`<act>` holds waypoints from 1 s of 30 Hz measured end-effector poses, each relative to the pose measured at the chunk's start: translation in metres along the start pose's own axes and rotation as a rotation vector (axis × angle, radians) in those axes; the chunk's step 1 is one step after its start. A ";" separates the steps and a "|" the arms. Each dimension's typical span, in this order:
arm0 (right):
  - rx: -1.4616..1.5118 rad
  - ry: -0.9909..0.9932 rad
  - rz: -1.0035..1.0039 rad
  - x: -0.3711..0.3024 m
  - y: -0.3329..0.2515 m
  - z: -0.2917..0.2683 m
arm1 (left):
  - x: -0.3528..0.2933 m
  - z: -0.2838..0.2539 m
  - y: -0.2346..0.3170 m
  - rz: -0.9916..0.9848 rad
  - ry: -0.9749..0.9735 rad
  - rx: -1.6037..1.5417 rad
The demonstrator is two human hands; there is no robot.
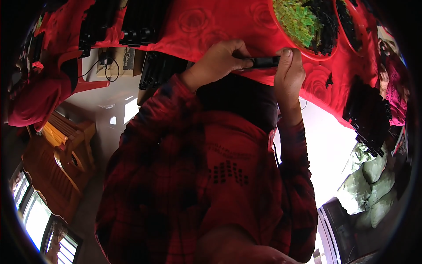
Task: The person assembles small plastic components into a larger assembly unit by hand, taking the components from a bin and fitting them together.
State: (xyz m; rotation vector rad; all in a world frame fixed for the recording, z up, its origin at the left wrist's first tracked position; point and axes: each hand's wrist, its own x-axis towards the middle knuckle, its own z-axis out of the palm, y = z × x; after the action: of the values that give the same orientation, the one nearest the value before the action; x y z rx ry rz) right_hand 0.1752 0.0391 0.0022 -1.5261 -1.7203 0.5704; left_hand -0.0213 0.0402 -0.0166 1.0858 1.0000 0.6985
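Observation:
My left hand point(220, 61) and my right hand point(290, 72) meet over the near edge of a table with a red rose-patterned cloth point(211, 26). Between them is a short black bar-shaped piece point(263, 62), which lies level. Left thumb and fingers pinch its left end; at the other end the right thumb presses on top, with the fingers curled. Just beyond my right hand stands a round red tray point(310, 56). Small yellow-green pieces point(296, 22) and small black pieces point(325, 26) lie in it side by side.
Stacks of long black pieces point(143, 22) lie at the table's far left, and another black pile point(369, 114) hangs over its right edge. Below the table is a box of black pieces point(160, 70). A red chair point(90, 83), wooden furniture point(57, 163) and pale sacks point(371, 185) stand around.

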 end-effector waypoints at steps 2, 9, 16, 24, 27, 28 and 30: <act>-0.006 0.010 0.016 0.000 0.001 0.002 | 0.000 -0.001 0.002 -0.002 0.010 0.015; 0.005 -0.007 0.044 0.001 0.008 0.006 | 0.004 -0.007 0.001 0.046 0.042 0.132; -0.037 -0.019 -0.002 0.026 0.019 0.000 | 0.005 -0.009 0.010 0.074 0.222 0.546; -0.588 0.045 -0.095 0.094 0.055 -0.007 | 0.009 0.000 0.015 0.105 0.342 0.839; -0.657 -0.034 -0.084 0.098 0.068 -0.007 | 0.014 0.000 0.008 0.148 0.381 0.959; -0.654 -0.039 -0.086 0.099 0.066 -0.006 | 0.015 -0.002 0.006 0.206 0.396 1.036; -0.652 -0.087 -0.028 0.101 0.063 -0.008 | 0.015 -0.002 0.004 0.197 0.412 1.036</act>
State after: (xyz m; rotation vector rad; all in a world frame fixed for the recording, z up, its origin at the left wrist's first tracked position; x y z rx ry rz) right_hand 0.2206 0.1481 -0.0154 -1.9250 -2.1164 0.0466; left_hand -0.0170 0.0550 -0.0174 2.0036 1.7060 0.5584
